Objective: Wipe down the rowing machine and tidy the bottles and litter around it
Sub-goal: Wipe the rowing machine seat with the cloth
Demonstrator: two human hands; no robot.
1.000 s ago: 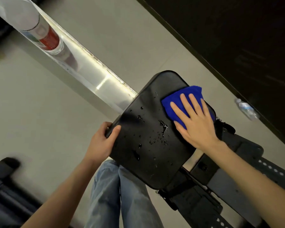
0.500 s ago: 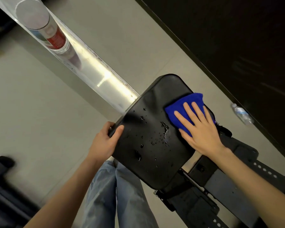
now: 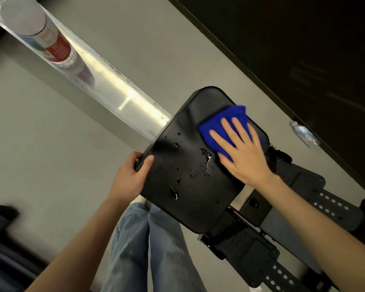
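One blue cloth [image 3: 221,123] lay on the far right corner of the seat [image 3: 183,205], flat under the right hand [image 3: 246,159], whose straight, spread fingers pressed it down. The left hand [image 3: 129,179] gripped the seat's left edge, thumb on top. One red-labelled bottle [image 3: 49,42] stood on the rail [image 3: 122,95] beyond the seat; one clear bottle [image 3: 305,133] lay on the floor right of the seat.
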